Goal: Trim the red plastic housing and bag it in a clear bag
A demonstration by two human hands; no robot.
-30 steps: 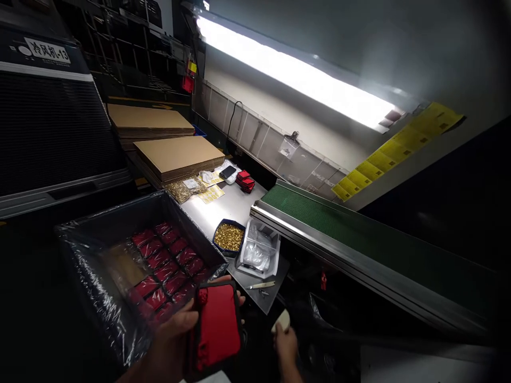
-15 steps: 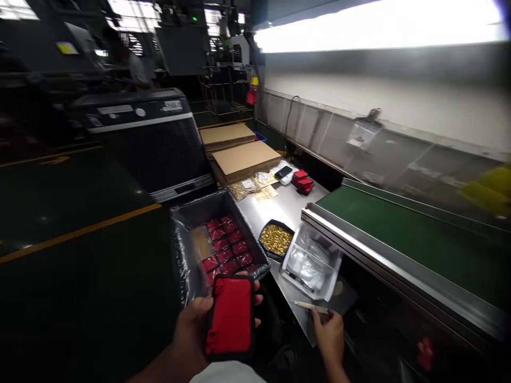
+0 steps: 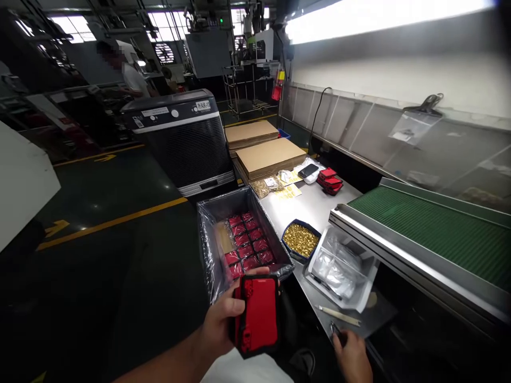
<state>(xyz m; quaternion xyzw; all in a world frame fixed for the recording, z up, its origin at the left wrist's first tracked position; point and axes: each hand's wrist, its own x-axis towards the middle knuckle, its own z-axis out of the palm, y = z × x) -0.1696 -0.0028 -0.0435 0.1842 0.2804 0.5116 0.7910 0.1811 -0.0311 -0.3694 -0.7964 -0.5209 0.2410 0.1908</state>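
Head view: nearest us, our left hand (image 3: 222,319) holds a red rectangular case with a black frame (image 3: 261,314), red face up, long axis pointing roughly away from us. A second red layer shows under its left edge; can't tell if that's a separate piece.

Our right hand (image 3: 354,355) is at the near end of the bare metal tabletop (image 3: 275,210), thumb and finger narrow around a small dark slim object (image 3: 334,331). Can't tell if it's gripped. Key relation: small object sits right of the case and well apart from it; right hand is clearly the nearer one.

Just beyond that, a pale slim-handled tool (image 3: 339,315) lies flat, long axis running left to right, left end slightly farther off, alongside the near wall of a whitish plastic bin (image 3: 366,287) holding clear plastic bags (image 3: 333,268).

Left of the bin, on the tabletop's left edge: a dark blue tray (image 3: 294,255) of small gold-coloured pieces (image 3: 301,239). Beside that edge, a dark plastic-lined box (image 3: 261,213) has red blocks (image 3: 249,239) in rows.

Farther: stacked red-and-black cases (image 3: 330,183) toward the tabletop's far right corner, flat brown cardboard (image 3: 271,155) behind.
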